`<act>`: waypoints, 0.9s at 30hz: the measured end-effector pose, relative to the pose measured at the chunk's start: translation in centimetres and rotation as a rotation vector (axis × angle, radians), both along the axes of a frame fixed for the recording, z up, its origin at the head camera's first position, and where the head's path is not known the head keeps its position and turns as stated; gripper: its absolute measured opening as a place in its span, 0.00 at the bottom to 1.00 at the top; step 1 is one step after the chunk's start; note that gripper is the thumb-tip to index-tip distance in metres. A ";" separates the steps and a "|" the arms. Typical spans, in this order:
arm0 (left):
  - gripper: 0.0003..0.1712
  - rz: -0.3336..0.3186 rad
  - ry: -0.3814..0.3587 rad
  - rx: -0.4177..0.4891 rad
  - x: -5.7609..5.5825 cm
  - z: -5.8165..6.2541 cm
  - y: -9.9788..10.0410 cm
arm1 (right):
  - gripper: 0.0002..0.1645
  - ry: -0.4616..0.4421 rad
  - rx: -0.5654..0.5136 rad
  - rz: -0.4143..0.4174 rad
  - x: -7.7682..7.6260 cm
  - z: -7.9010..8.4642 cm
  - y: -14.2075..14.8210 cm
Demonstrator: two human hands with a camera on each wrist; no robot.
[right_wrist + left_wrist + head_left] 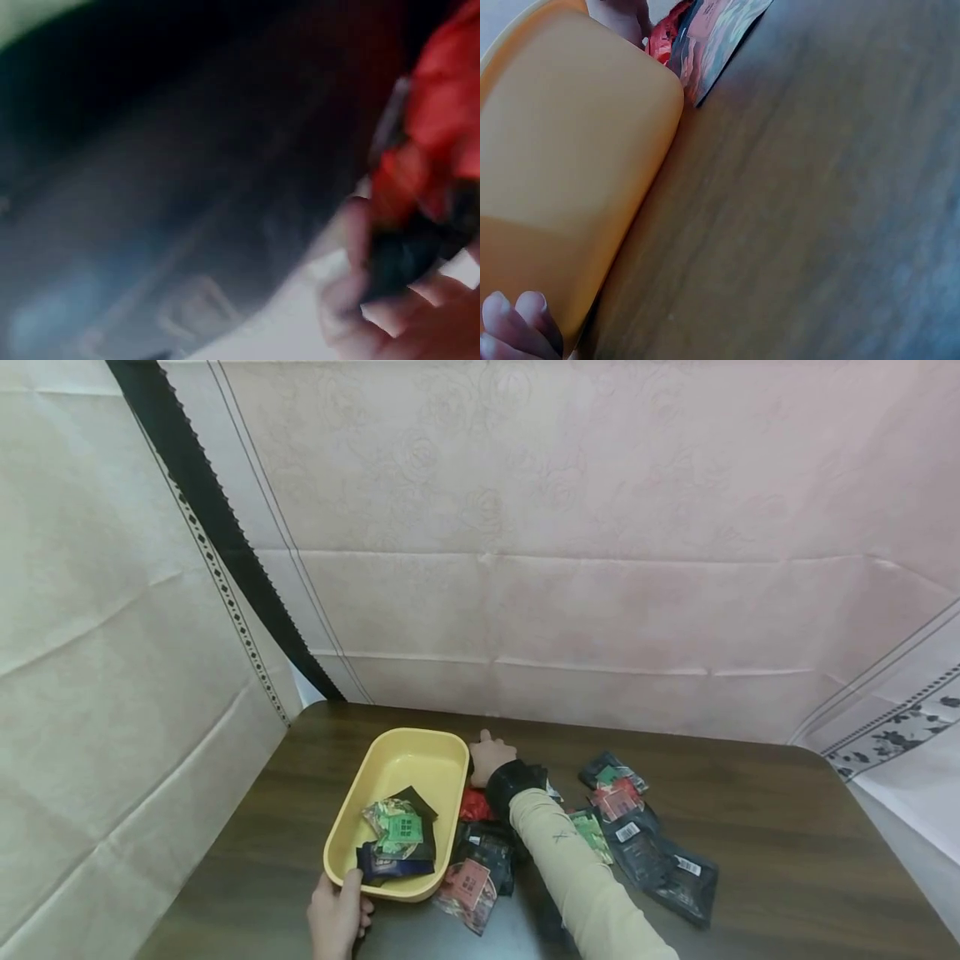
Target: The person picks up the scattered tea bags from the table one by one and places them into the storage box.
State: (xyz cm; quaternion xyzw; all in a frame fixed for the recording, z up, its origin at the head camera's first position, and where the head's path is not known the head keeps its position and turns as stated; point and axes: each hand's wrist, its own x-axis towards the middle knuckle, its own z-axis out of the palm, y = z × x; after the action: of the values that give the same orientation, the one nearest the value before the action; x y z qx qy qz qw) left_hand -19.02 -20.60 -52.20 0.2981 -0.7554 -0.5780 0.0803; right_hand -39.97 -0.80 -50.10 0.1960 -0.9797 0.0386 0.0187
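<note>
A yellow plastic basin (423, 764) stands on the left part of the table, holding a green-labelled packet (403, 829), a dark blue packet (393, 866) and a black one. My left hand (337, 914) grips its near left corner, thumb over the rim; in the left wrist view its fingers (532, 319) curl against the outer wall. Beyond the basin's right edge is my right hand (491, 756). The blurred right wrist view shows its fingers round a dark packet (405, 259), with a red packet (442, 112) close above it.
Right of the basin lie a red packet (474, 806), black packets (487, 843) and a pink-labelled packet (468, 887). Several more, including a black packet (686, 881) and a red one (618, 797), lie right of my right sleeve. A pale cloth (562, 610) hangs behind the table.
</note>
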 end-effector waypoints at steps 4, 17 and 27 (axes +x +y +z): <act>0.15 -0.003 -0.005 0.004 0.2 0.0 0.1 | 0.18 0.063 -0.006 -0.027 0.3 0.3 0.2; 0.16 0.002 -0.018 -0.016 0.0 0.4 -0.2 | 0.09 0.210 -0.184 -0.086 2.2 6.3 -1.0; 0.14 -0.004 -0.003 -0.021 -0.1 0.2 0.0 | 0.04 0.171 -0.218 0.113 5.0 7.7 -4.4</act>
State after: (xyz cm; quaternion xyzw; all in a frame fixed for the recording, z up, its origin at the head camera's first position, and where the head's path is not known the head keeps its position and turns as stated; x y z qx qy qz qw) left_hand -19.11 -20.56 -52.04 0.2969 -0.7621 -0.5696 0.0812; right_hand -34.93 -5.22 -42.39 0.2503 -0.9519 0.1287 0.1209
